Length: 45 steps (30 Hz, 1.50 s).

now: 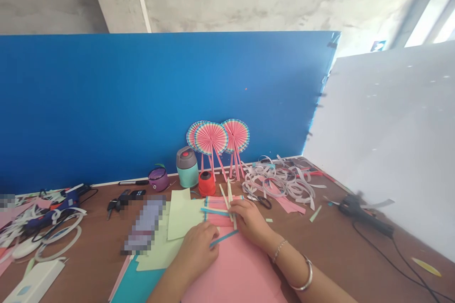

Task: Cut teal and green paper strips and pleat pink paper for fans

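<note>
My left hand is closed at the near end of a blue paper strip, which slants up to the right across a pink paper sheet. My right hand has its fingers bent and pressed together on narrow pale yellow paper strips. Beneath these strips lies a pink paper piece with blue and yellow edges, partly covered by my right fingers. Pale green paper sheets lie beside my left hand, over a blue-green sheet.
Round pink paper fans lean on the blue partition, behind a teal-and-grey container and a red bottle. Scissors lie by curled paper scraps. A black glue gun with its cord rests at right.
</note>
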{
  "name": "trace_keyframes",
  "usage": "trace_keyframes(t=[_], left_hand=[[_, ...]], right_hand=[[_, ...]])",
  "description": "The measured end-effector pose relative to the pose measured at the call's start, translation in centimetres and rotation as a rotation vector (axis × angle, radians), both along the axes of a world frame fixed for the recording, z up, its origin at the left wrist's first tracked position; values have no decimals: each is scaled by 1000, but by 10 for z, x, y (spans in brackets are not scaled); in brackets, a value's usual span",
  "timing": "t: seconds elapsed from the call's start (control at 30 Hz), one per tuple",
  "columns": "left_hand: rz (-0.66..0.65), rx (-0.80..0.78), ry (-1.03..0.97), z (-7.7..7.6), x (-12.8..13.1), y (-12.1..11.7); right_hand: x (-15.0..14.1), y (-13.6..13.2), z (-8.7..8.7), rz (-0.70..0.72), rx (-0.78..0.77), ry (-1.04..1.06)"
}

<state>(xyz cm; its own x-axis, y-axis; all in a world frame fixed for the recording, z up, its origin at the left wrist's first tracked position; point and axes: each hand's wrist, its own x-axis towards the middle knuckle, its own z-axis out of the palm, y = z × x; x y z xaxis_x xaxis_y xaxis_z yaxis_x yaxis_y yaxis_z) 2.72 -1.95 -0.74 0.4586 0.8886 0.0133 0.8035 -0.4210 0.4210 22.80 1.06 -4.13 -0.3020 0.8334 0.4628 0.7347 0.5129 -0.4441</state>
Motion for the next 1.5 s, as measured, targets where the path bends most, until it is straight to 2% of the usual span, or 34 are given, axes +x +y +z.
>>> trace_keyframes(t=[0.13, 0.23, 0.43, 0.6, 0.83, 1.0, 1.17, 1.3, 1.5], left_hand=[[-8, 24, 15, -3, -1, 1], [-4, 44, 16, -1, 0, 0], [23, -29, 27, 5, 3, -1], [24, -12, 41, 0, 3, 1], [39, -1, 22, -9, 1, 4], [38, 21, -13, -14, -1, 6], [26, 28, -43, -11, -1, 4], [22, 10, -27, -9, -1, 4], [-1, -16, -55, -6, -2, 3]], right_hand=[[0, 2, -1, 106, -25, 99], [-1, 0, 4, 107, -76, 152], [-5, -9, 19, -91, -132, 25], [-9, -7, 14, -188, -142, -62], [-5, 0, -1, -110, -38, 48], [-2, 1, 2, -40, 43, 84], [-5, -2, 4, -15, -15, 7], [-8, -4, 5, -88, -70, -29], [-14, -3, 3, -298, -49, -143]])
